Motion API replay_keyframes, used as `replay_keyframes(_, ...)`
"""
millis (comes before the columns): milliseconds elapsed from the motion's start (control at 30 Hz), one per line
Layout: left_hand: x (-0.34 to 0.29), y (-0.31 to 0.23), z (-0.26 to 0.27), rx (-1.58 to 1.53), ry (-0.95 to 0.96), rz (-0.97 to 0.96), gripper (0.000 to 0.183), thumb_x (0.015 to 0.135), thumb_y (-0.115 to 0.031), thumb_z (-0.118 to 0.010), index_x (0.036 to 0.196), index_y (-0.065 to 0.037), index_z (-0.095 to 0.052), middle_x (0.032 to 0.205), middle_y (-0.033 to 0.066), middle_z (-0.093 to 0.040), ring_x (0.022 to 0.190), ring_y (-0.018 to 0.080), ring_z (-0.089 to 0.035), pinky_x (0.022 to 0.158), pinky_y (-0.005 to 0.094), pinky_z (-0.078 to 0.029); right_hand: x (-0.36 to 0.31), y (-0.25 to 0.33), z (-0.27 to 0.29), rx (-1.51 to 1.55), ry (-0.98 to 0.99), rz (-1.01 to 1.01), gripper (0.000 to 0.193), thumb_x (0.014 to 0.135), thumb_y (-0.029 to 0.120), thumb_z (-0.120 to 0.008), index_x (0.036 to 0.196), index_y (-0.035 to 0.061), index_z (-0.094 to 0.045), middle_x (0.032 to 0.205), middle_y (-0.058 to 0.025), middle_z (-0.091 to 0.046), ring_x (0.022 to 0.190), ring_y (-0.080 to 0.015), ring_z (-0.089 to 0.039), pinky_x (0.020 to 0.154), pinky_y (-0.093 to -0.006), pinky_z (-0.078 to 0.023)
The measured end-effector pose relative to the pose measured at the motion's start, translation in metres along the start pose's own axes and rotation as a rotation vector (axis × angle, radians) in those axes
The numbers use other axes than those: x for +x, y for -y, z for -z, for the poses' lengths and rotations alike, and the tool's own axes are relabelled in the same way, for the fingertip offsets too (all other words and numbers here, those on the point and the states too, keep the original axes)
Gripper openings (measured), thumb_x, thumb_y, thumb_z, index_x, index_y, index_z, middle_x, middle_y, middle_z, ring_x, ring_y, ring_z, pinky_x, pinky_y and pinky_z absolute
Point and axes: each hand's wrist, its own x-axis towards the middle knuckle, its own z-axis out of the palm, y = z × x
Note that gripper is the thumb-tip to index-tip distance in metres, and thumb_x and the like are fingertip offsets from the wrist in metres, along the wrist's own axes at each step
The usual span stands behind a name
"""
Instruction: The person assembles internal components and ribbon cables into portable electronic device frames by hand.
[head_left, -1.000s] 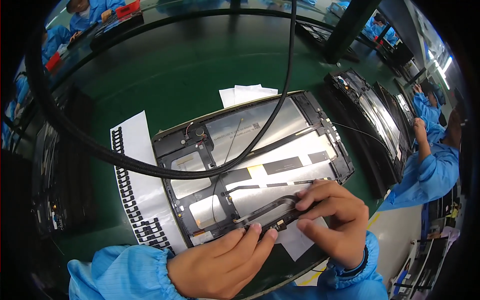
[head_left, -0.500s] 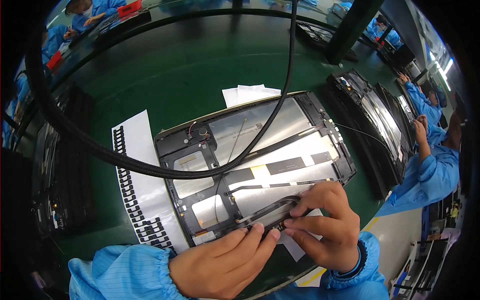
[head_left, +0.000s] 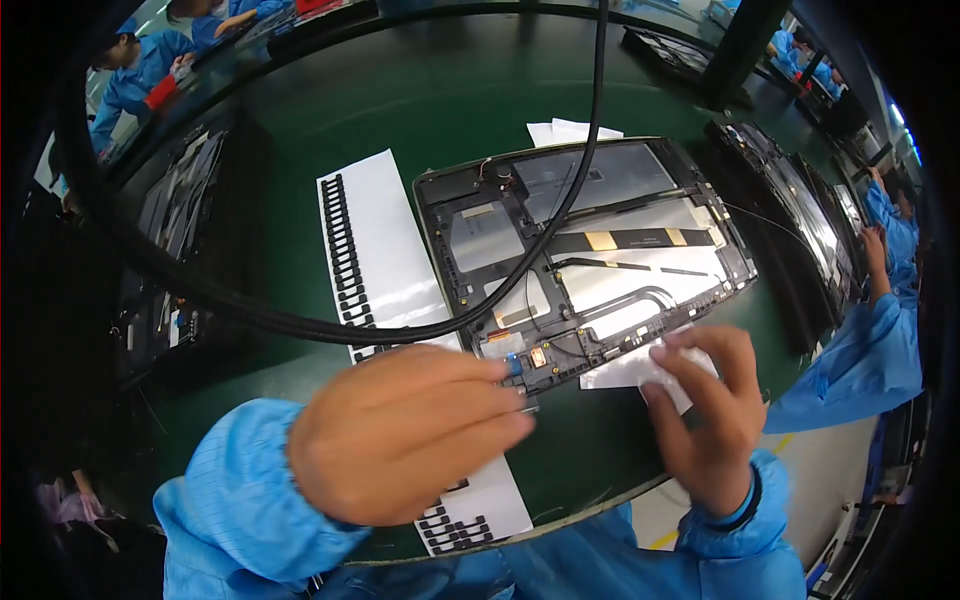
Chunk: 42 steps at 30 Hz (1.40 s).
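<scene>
An opened flat electronic device with a black frame and silver panels point(head_left: 640, 282) lies tilted on the green table in front of me. My left hand point(head_left: 410, 432) is over its near left corner, fingers pressed together and pointing right. A small greyish tip shows below its fingertips; whatever the hand holds is otherwise hidden. Beside the fingertips a small blue piece point(head_left: 514, 364) sits on the frame. My right hand point(head_left: 708, 410) hovers just off the near right edge, thumb and fingers apart with nothing between them. A white sheet with rows of small black pieces point(head_left: 385, 225) runs partly under my left hand.
A thick black cable point(head_left: 350, 335) loops across the view above the device. Stacks of similar devices stand at the left point(head_left: 180, 230) and right point(head_left: 790, 220). White papers point(head_left: 572, 131) lie behind the device. A co-worker's blue sleeve point(head_left: 850, 350) is at the right.
My hands have come apart from the device's near edge, where they were working together. The left is now at the near left corner, the right lifted off and opened. The whole view has shifted.
</scene>
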Motion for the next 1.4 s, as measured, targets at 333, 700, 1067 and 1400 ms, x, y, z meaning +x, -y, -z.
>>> replay_keyframes(333,-0.032,-0.030,0.010,-0.005,0.391,0.321,0.049,0.062,-0.035,-0.070,0.104,-0.013,-0.061,0.118,0.0155,-0.050,0.107,0.0344,-0.046,0.084,0.0460,-0.036,-0.030,0.089,-0.026,0.146,0.212,0.036,0.009,0.064,0.004,-0.059,0.071,-0.0008,-0.055,0.067,-0.0099,-0.045,0.057,-0.0221,-0.045,0.053,-0.0321,-0.037)
replay_keyframes(700,-0.031,-0.033,0.016,-0.016,0.405,0.344,0.049,0.064,-0.030,-0.069,0.109,-0.013,-0.057,0.119,0.0135,-0.048,0.105,0.0336,-0.047,0.081,0.0431,-0.038,-0.021,0.090,-0.031,0.381,0.163,0.092,0.011,0.063,0.007,-0.056,0.069,0.0004,-0.049,0.066,-0.0104,-0.041,0.059,-0.0238,-0.044,0.054,-0.0329,-0.036)
replay_keyframes(1067,-0.003,-0.032,0.025,0.087,0.386,0.219,0.040,0.067,-0.028,-0.071,0.100,-0.008,-0.061,0.107,0.0141,-0.056,0.096,0.0309,-0.054,0.080,0.0410,-0.043,-0.001,-0.043,0.041,0.551,0.016,-0.243,0.007,0.074,0.000,-0.058,0.078,0.0006,-0.053,0.076,-0.0105,-0.055,0.070,-0.0211,-0.054,0.065,-0.0286,-0.043)
replay_keyframes(1400,0.117,0.029,-0.057,-0.078,0.409,-0.084,0.033,0.071,-0.009,-0.062,0.100,0.005,-0.056,0.105,0.0179,-0.054,0.099,0.0332,-0.053,0.081,0.0373,-0.046,0.028,-0.108,0.048,0.572,0.307,-0.217,0.003,0.070,0.003,-0.059,0.072,0.0038,-0.056,0.103,-0.0109,-0.055,0.101,-0.0264,-0.046,0.089,-0.0360,-0.030)
